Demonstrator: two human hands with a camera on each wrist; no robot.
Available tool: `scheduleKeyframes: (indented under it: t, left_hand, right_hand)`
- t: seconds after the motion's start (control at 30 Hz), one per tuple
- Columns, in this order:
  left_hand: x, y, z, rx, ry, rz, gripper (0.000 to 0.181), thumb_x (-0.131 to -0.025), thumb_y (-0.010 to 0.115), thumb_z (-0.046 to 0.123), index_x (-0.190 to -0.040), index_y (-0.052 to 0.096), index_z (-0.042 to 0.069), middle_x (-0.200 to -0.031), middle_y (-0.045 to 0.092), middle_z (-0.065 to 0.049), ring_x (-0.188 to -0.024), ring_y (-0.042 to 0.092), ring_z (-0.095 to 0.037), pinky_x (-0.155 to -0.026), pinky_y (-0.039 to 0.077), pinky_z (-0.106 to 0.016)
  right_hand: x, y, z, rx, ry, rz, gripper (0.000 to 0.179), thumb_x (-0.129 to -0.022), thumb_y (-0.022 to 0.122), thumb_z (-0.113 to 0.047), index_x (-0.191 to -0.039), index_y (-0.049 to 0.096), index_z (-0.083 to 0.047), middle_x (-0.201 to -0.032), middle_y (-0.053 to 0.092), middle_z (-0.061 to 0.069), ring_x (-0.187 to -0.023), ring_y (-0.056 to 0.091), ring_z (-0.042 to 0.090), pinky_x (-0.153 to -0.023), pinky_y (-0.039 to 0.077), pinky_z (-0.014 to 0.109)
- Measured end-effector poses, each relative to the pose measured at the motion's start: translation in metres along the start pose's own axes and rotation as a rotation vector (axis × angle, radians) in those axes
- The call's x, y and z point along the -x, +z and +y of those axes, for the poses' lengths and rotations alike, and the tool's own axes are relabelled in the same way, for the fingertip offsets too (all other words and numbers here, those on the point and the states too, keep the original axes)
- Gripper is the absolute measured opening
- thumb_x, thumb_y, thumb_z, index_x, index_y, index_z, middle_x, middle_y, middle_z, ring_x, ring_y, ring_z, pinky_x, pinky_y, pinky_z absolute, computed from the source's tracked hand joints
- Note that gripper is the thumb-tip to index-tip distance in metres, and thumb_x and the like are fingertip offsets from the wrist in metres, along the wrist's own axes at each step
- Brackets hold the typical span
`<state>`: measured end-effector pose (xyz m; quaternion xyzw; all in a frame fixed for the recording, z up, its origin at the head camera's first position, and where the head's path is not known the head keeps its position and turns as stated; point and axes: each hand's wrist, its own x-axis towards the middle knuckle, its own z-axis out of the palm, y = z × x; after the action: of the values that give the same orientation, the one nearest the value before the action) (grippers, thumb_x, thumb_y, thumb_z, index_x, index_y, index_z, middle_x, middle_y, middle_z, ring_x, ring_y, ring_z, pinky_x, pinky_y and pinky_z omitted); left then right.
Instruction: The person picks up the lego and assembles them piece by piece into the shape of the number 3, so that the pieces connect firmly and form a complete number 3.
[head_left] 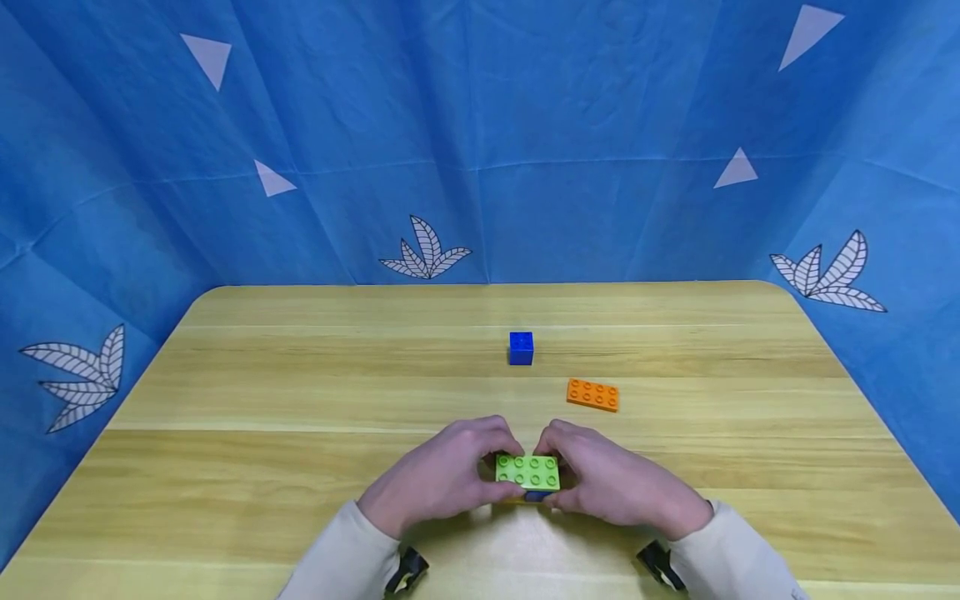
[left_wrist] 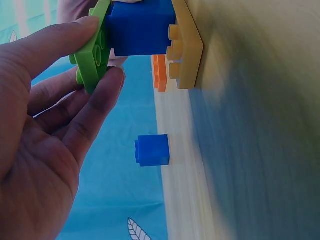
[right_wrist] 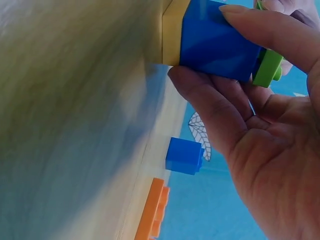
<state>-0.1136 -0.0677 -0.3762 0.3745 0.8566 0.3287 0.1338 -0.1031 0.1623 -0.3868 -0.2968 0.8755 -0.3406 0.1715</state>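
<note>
Near the front of the table, both hands meet at a small stack of toy bricks. My left hand (head_left: 457, 467) pinches the left end of a thin lime-green brick (head_left: 527, 472), studs up, between thumb and fingers. Under the green brick's right part is a blue brick (right_wrist: 215, 45), which my right hand (head_left: 607, 475) holds between thumb and fingers. A yellow brick (left_wrist: 189, 55) forms the bottom, close over the table; its bare studs show under the green overhang in the left wrist view. In that view the green brick leans slightly against the blue one's top.
Beyond the hands, a loose blue brick (head_left: 521, 348) stands on the wooden table (head_left: 300, 375). An orange flat brick (head_left: 592, 395) lies nearer and to its right, studs up. A blue cloth (head_left: 480, 100) with white shapes hangs behind and around the table.
</note>
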Motion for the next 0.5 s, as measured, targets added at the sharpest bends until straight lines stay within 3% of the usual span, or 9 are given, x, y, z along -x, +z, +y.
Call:
scheduleKeyframes:
  t: [0.5]
  left_hand:
    - [0.0022,0.0005,-0.0004,0.009,0.036,0.014,0.031,-0.085,0.08,0.021,-0.112,0.073,0.008,-0.092,0.056,0.012,-0.077,0.054,-0.007,-0.067,0.048,-0.016]
  right_hand:
    - [0.0012,0.002,-0.0006,0.014,0.006,0.013,0.031,-0.078,0.081,-0.013,-0.099,0.057,-0.016,-0.091,0.053,-0.011,-0.08,0.051,0.009,-0.07,0.048,0.026]
